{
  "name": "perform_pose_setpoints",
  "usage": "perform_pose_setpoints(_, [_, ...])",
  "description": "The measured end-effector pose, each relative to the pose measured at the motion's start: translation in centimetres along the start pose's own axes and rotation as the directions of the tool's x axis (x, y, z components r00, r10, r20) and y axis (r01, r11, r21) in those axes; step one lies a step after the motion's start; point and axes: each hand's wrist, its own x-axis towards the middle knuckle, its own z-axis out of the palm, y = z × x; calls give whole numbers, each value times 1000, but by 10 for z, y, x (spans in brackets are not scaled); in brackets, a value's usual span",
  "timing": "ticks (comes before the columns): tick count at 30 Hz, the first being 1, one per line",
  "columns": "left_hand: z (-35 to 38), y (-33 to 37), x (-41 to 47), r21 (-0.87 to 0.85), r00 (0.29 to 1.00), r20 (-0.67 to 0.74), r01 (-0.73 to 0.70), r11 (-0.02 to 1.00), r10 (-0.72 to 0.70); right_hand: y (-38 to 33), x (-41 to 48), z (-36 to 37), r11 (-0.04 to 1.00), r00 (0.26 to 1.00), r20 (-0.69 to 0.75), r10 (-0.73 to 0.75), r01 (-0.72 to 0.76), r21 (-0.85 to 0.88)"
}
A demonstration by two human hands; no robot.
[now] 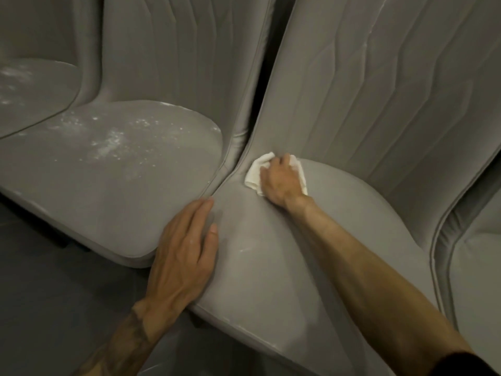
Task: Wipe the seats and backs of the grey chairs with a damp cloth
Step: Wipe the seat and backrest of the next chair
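Observation:
Several grey upholstered chairs stand side by side. My right hand (pixel 280 180) presses a white cloth (pixel 254 173) onto the back left corner of the middle chair's seat (pixel 339 218), where the seat meets the ribbed back (pixel 379 85). My fingers curl over the cloth. My left hand (pixel 184 253) lies flat with straight fingers on the front left edge of that same seat. The chair to the left has a seat (pixel 113 169) speckled with white dust.
A third dusty seat (pixel 29 88) shows at the far left. Part of another grey chair (pixel 471 253) stands at the right edge. Dark floor (pixel 54 308) lies below the seats at the lower left.

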Motion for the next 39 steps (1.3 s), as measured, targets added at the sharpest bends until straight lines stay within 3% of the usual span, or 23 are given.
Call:
perform_pose_setpoints(3, [0,0,-1,-5,1000,-7,-3,1000,3,7,-11,5,987,990,5,-140,140,83])
perform_pose_setpoints(9, [-3,4,0,-73,999,-17,36,997,-37,12,-9,-8,993,999,35,-21,17,119])
perform_pose_setpoints(13, [-8,5,-2,-204,997,-33,59,977,-67,-28,-60,0,961,971,12,-237,233,149])
perform_pose_setpoints(18, [-18,4,2,-411,985,10,159,898,-170,-79,-133,0,853,879,49,-475,446,271])
perform_pose_setpoints(20, [-20,3,4,-445,979,53,198,873,-195,-94,-153,6,816,829,72,-554,524,246])
perform_pose_setpoints(22, [-23,2,5,-473,974,92,224,852,-205,-95,-158,7,803,819,64,-569,538,256])
perform_pose_setpoints(24, [-27,1,5,-501,969,123,247,830,-214,-89,-148,3,835,859,48,-511,482,266])
perform_pose_setpoints(27, [-31,-2,5,-487,964,135,264,832,-228,-88,-139,0,889,910,8,-415,404,215])
perform_pose_setpoints(31, [-31,-2,7,-474,962,157,272,838,-223,-102,-175,9,822,830,12,-558,551,140])
perform_pose_setpoints(34, [-30,2,7,-435,967,173,247,866,-189,-85,-204,8,804,812,32,-583,572,160])
perform_pose_setpoints(39, [-24,4,5,-201,977,190,132,971,-93,-27,-271,9,856,855,47,-516,512,73])
